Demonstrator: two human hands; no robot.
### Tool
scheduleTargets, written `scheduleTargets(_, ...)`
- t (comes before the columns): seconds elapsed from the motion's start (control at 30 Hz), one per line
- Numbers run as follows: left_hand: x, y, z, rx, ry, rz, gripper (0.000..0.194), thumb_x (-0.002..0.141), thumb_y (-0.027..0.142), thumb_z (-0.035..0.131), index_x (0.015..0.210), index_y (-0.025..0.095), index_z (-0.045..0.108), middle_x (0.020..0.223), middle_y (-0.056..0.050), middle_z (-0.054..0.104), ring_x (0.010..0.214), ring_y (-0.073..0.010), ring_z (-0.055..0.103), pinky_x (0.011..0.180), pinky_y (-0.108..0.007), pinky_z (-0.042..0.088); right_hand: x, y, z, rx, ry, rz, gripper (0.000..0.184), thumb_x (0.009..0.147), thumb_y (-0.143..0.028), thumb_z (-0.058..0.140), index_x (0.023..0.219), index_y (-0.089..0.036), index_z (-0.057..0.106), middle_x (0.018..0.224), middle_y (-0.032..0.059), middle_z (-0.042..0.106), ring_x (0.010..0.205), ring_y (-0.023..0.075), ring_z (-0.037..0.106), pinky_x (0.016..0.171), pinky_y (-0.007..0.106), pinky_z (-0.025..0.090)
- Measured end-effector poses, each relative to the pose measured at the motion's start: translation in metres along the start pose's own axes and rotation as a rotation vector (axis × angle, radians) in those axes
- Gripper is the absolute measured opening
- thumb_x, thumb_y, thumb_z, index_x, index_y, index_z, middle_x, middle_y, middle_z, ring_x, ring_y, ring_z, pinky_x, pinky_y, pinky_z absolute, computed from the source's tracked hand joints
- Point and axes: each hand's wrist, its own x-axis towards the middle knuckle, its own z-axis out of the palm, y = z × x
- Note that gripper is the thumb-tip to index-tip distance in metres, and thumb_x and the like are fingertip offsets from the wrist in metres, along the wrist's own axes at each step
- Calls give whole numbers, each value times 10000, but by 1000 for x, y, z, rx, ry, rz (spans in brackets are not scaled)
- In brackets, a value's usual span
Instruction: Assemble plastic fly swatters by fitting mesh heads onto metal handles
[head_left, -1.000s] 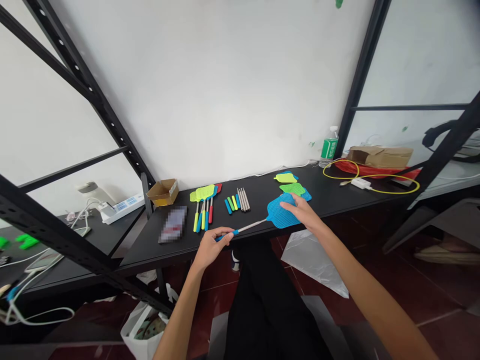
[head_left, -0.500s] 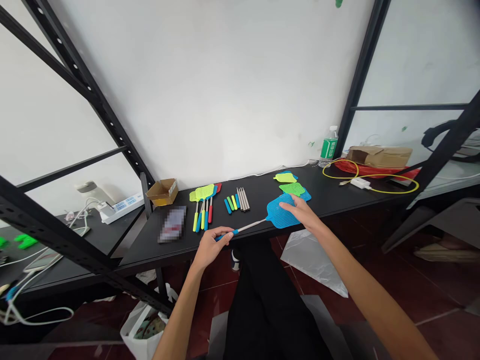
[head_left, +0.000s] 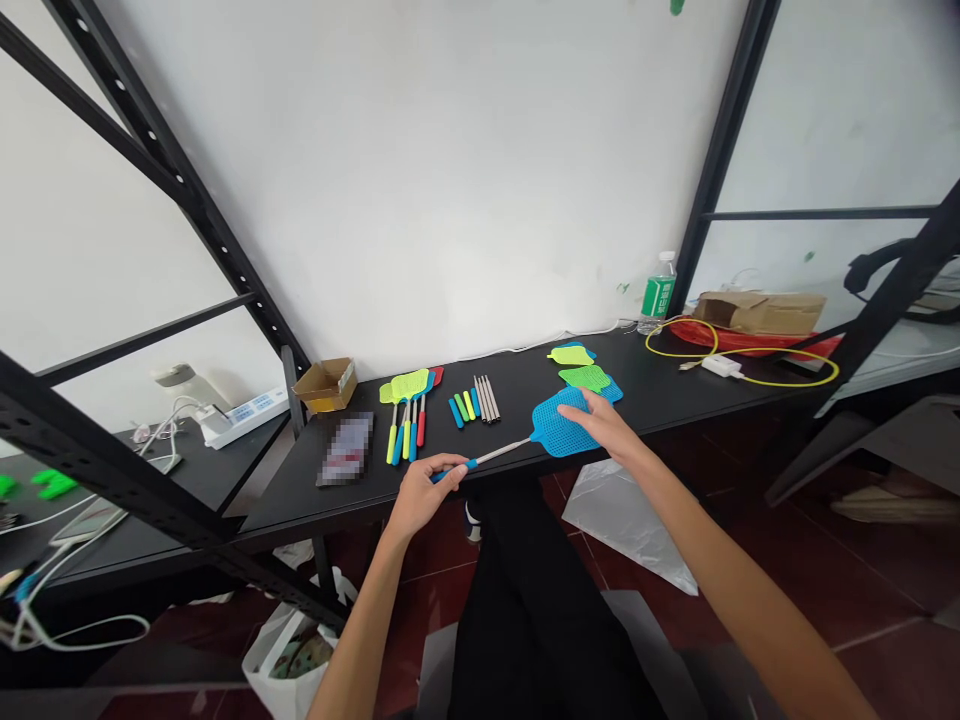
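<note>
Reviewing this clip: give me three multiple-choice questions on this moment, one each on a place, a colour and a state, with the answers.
1. Where does the water bottle stand?
A) Beside the small cardboard box
B) At the back right of the table
C) On the floor

2. What colour is the swatter head under the right hand?
A) Red
B) Yellow
C) Blue

3. What is the left hand doing?
A) Lying flat on the table
B) Closing around the swatter handle
C) Holding the water bottle

Answers:
1. B, it stands upright there.
2. C, the mesh shows blue.
3. B, the hand wraps the handle's blue end.

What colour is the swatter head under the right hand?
Bright blue swatter head, best in the head view.
</note>
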Motion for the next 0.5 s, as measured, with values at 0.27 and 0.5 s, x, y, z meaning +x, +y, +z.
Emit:
scheduleTargets(0.27, 0, 0, 0, -3, 3, 8, 401, 879, 534, 633, 1021, 183, 767, 719, -30, 669, 705, -186, 606, 687, -274, 444, 0, 0, 0, 12, 6, 9, 307, 800, -454, 714, 1027, -255, 659, 1012, 46, 747, 996, 285, 691, 893, 440, 550)
scheduleTargets(0.5, -1, 1, -1, -10, 15, 13, 438, 888, 556, 609, 1028, 170, 762, 690, -31, 638, 686, -183, 573, 653, -273, 425, -2, -16, -7, -9, 46, 13, 452, 818, -497, 694, 1223, -303, 651, 1071, 52, 743, 1085, 295, 666, 937, 447, 528)
